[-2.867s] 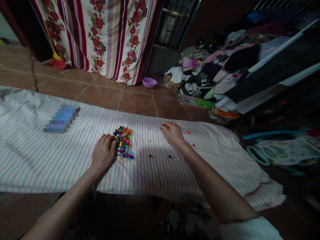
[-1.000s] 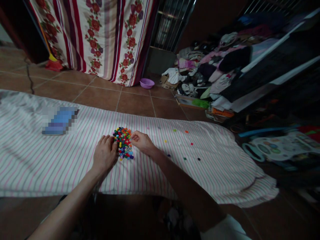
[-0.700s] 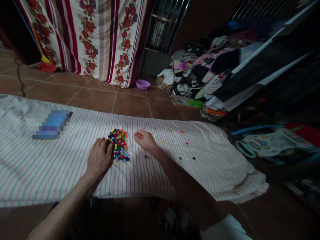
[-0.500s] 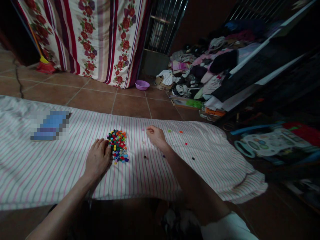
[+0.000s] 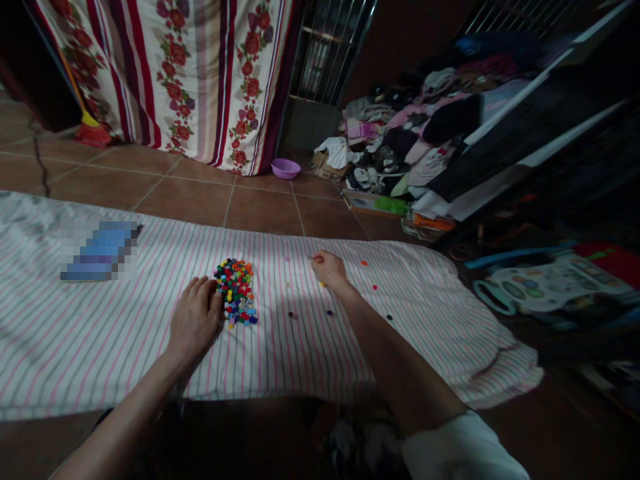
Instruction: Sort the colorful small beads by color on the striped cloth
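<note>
A pile of small coloured pieces [image 5: 237, 290] lies on the striped cloth [image 5: 270, 360]. My left hand [image 5: 196, 312] rests on the cloth against the pile's left edge, fingers lying flat. To the right, my right hand [image 5: 329, 270] is closed in a pinch just over the cloth; what its fingertips hold is too small to name. Single pieces lie spread around it: a pink one [image 5: 287, 259], an orange one [image 5: 365, 263], a red one [image 5: 375, 287], a yellow one [image 5: 323, 285], a dark blue one [image 5: 329, 313] and several others.
A blurred blue object [image 5: 103, 250] lies on the cloth at the left. Beyond the cloth's far edge, a purple basin [image 5: 285, 169] stands on the tiled floor near a floral curtain [image 5: 200, 80]. Heaped clothes [image 5: 400, 137] and a white toy panel [image 5: 540, 283] are at the right.
My right hand has moved right, away from the pink piece, and a yellow piece now shows beside its wrist. My left hand has stayed by the pile.
</note>
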Available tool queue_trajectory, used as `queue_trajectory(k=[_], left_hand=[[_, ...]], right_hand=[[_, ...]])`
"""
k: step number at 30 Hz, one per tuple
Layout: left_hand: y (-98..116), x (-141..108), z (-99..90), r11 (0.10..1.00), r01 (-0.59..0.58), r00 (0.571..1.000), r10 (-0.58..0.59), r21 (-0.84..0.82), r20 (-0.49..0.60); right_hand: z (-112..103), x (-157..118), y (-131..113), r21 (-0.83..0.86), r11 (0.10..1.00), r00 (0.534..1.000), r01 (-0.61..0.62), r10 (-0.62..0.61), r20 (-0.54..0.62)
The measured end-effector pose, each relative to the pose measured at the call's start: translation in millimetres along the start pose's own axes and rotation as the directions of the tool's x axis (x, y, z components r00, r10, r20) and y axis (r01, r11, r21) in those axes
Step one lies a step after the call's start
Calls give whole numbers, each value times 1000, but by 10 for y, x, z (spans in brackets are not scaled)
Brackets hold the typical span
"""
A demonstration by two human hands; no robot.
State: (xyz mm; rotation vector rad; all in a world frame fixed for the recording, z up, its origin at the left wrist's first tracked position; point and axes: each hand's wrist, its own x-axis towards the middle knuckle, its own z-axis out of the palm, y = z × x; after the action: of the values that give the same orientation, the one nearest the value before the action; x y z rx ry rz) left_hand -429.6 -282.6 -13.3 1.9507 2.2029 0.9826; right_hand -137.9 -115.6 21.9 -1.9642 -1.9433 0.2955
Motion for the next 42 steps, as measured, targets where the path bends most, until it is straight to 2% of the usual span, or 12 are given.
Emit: queue_trajectory(k=[6, 14, 26, 32, 37, 42], left_hand=[[-13, -18, 21, 1000, 26, 1000, -26, 10, -6], [1, -14, 5, 1000, 18, 1000, -18, 9, -4], [-10, -10, -5, 1000, 24, 999, -24, -4, 32], [-14, -20, -6, 999, 30, 999, -29, -12, 24], [-28, -24, 3, 999, 37, 999, -36, -21, 23], [-18, -14, -16, 999, 44, 998, -43, -15, 51]], right_hand=[[22, 9, -34, -36, 999, 1000, 7, -7, 8], [25, 36, -25, -58, 993, 994, 106, -105, 13], [11, 28, -18, -42, 996, 996, 85, -83, 34], [-39, -50, -63, -30, 994, 994, 101, -102, -48], [-90, -216, -239, 65, 974, 976, 217, -214, -46], [-68, -466, -485, 202, 913, 925, 355, -374, 64]])
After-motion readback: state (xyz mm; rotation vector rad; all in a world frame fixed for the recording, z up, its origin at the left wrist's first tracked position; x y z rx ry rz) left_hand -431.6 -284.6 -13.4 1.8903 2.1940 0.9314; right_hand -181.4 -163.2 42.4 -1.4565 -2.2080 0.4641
